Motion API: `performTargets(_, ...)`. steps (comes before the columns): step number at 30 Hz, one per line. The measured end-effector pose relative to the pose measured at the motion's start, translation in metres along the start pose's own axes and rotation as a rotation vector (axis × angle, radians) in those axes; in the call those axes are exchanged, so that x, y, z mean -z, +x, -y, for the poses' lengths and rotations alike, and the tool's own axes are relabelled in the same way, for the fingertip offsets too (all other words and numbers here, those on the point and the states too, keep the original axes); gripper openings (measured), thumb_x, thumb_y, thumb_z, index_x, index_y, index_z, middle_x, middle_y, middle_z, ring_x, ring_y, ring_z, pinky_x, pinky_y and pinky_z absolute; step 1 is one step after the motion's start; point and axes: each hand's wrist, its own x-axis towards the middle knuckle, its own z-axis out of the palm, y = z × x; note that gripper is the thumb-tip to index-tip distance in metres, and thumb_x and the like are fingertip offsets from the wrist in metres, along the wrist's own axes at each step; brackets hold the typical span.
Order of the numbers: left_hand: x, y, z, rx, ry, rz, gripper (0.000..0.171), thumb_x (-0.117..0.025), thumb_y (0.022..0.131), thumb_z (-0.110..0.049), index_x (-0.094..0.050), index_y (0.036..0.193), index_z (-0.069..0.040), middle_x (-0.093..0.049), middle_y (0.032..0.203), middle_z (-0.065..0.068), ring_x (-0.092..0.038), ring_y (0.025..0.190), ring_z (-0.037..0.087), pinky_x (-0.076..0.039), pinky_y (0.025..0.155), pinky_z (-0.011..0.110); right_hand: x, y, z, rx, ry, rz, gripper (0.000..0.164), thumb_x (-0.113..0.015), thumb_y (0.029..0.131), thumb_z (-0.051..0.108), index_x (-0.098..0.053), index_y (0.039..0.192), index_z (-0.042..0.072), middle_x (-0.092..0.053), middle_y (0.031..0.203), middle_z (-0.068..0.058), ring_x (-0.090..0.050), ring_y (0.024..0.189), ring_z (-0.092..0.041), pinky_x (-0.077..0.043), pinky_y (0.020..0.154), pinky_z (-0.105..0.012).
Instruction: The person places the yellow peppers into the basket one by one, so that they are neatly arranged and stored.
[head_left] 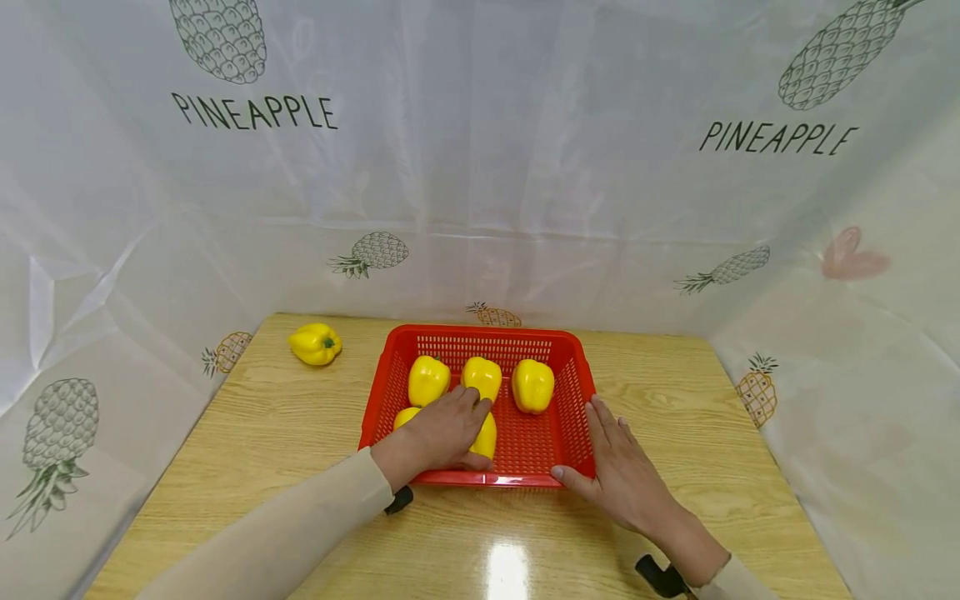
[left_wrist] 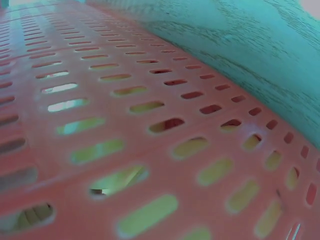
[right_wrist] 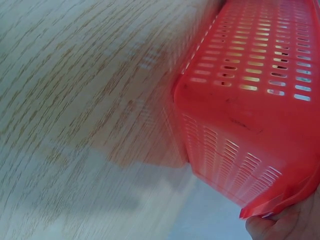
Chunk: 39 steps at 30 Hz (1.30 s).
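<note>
A red plastic basket [head_left: 519, 481] with slotted walls stands on the wooden table, holding several yellow bell peppers. My left hand [head_left: 438, 429] reaches over the front rim and grips one bell pepper [head_left: 487, 437] between thumb and fingers, partly covering it. Another pepper [head_left: 406, 416] is half hidden behind that hand. Toward the back of the basket sit a left pepper [head_left: 429, 381], a middle pepper [head_left: 482, 377] and a right pepper [head_left: 532, 387]. Fairly straight fingers of my right hand [head_left: 633, 483] rest along the basket's right rim, its thumb at the front rim.
One more yellow bell pepper [head_left: 315, 344] lies on its side at the table's back left. The wooden table [head_left: 675, 392] meets a pale sheet [head_left: 480, 167] printed with pineapples behind and at both sides. Slotted basket wall [left_wrist: 165, 145] fills most of the left wrist view.
</note>
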Motion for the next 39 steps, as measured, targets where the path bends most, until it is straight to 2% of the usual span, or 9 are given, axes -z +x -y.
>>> performTargets(7,0.006,-0.003,0.005,0.026,-0.078,0.001,0.097,-0.059,0.092,-0.079,-0.05,0.153,-0.005,-0.057,0.134,0.012,-0.053,0.118,0.025,-0.049,0.113,0.033,0.0,0.0,0.001,0.0,0.004,0.0,0.107,-0.066,0.097,0.064,-0.023,0.164,-0.008,-0.017,0.174,-0.025,-0.029,0.157,-0.047,-0.026,0.125,-0.067)
performTargets(11,0.014,-0.006,0.009,0.049,-0.114,-0.026,0.091,-0.058,0.095,-0.075,-0.051,0.152,-0.004,-0.057,0.138,0.014,-0.055,0.123,0.026,-0.049,0.114,0.035,0.0,0.0,0.002,0.0,0.002,-0.001,0.107,-0.066,0.097,0.064,-0.024,0.163,-0.008,-0.018,0.174,-0.026,-0.03,0.157,-0.047,-0.026,0.125,-0.066)
performTargets(17,0.024,-0.014,0.018,0.065,-0.132,-0.078,0.089,-0.051,0.098,-0.075,-0.053,0.151,-0.004,-0.059,0.138,0.013,-0.057,0.119,0.025,-0.051,0.11,0.035,0.0,0.0,0.003,-0.002,0.001,-0.005,0.107,-0.065,0.097,0.065,-0.025,0.163,-0.008,-0.019,0.173,-0.026,-0.03,0.157,-0.047,-0.027,0.125,-0.067)
performTargets(20,0.029,-0.02,0.022,0.078,-0.159,-0.112,0.087,-0.054,0.098,-0.073,-0.055,0.149,-0.003,-0.06,0.137,0.013,-0.058,0.122,0.026,-0.052,0.11,0.037,0.001,0.0,0.003,-0.003,0.005,-0.004,0.107,-0.065,0.097,0.065,-0.024,0.163,-0.008,-0.018,0.174,-0.025,-0.029,0.157,-0.047,-0.026,0.125,-0.067)
performTargets(26,0.043,-0.039,0.034,0.131,-0.216,-0.135,0.082,-0.062,0.097,-0.068,-0.059,0.146,-0.002,-0.06,0.141,0.018,-0.06,0.127,0.033,-0.054,0.11,0.043,0.001,0.0,0.003,0.0,0.01,0.002,0.109,-0.062,0.097,0.069,-0.024,0.164,-0.008,-0.017,0.174,-0.025,-0.028,0.157,-0.047,-0.025,0.125,-0.067)
performTargets(31,0.049,-0.061,0.05,0.183,-0.215,-0.18,0.071,-0.069,0.098,-0.058,-0.062,0.142,-0.002,-0.061,0.138,0.017,-0.059,0.125,0.033,-0.055,0.107,0.044,0.002,0.0,0.004,0.002,0.005,0.0,0.109,-0.061,0.097,0.07,-0.024,0.163,-0.008,-0.018,0.174,-0.025,-0.028,0.157,-0.046,-0.026,0.125,-0.067)
performTargets(35,0.051,-0.081,0.069,0.223,-0.207,-0.252,0.064,-0.074,0.098,-0.047,-0.064,0.138,0.002,-0.064,0.132,0.019,-0.061,0.12,0.034,-0.055,0.106,0.048,0.001,0.0,0.003,0.008,0.0,0.0,0.108,-0.062,0.096,0.068,-0.025,0.163,-0.009,-0.019,0.173,-0.026,-0.03,0.157,-0.046,-0.026,0.126,-0.066)
performTargets(39,0.05,-0.1,0.094,0.269,-0.195,-0.301,0.057,-0.075,0.099,-0.037,-0.064,0.135,0.005,-0.065,0.13,0.022,-0.062,0.121,0.038,-0.054,0.106,0.052,0.001,0.0,0.002,0.009,-0.007,-0.001,0.109,-0.062,0.096,0.07,-0.026,0.162,-0.009,-0.019,0.173,-0.026,-0.03,0.157,-0.046,-0.025,0.126,-0.066)
